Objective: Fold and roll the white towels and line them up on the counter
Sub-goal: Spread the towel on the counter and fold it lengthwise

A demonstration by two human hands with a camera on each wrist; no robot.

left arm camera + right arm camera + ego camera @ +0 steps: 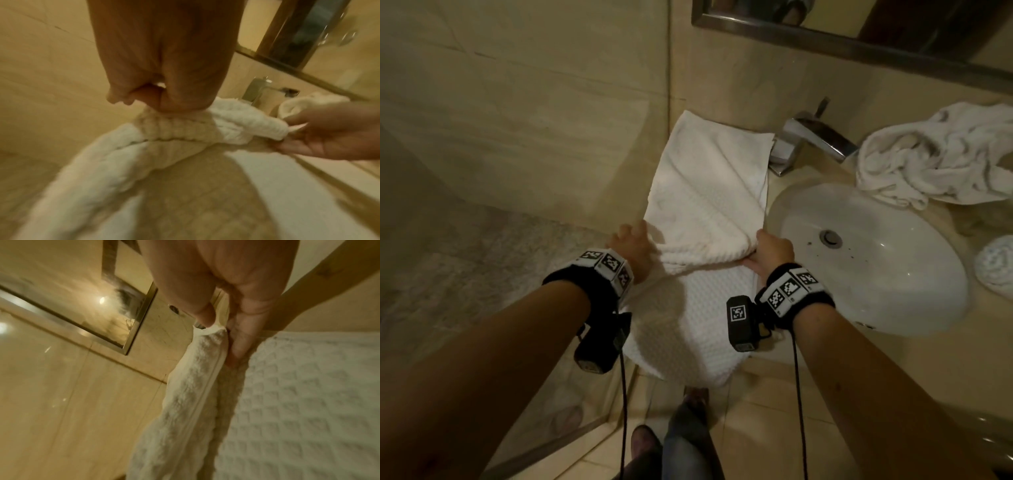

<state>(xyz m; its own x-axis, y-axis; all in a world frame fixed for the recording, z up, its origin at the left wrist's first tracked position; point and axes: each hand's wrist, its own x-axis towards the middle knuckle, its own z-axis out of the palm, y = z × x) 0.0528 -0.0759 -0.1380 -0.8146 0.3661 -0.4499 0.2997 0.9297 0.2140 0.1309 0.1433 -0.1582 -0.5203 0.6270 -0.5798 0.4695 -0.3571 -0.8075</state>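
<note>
A long white towel [709,185] lies lengthwise on the counter left of the sink, and its near end hangs over the front edge. A fold of it is bunched up at the counter's edge. My left hand [633,246] grips the left end of that fold, fingers curled over it [164,97]. My right hand [770,253] pinches the right end between thumb and fingers [220,327]. The towel's waffle-textured part [308,402] hangs below my hands.
The white sink [869,308] sits right of the towel, with a chrome faucet [811,137] behind it. A crumpled pile of white towels [935,157] lies at the back right. A rolled towel [996,263] shows at the right edge. The tiled wall stands close on the left.
</note>
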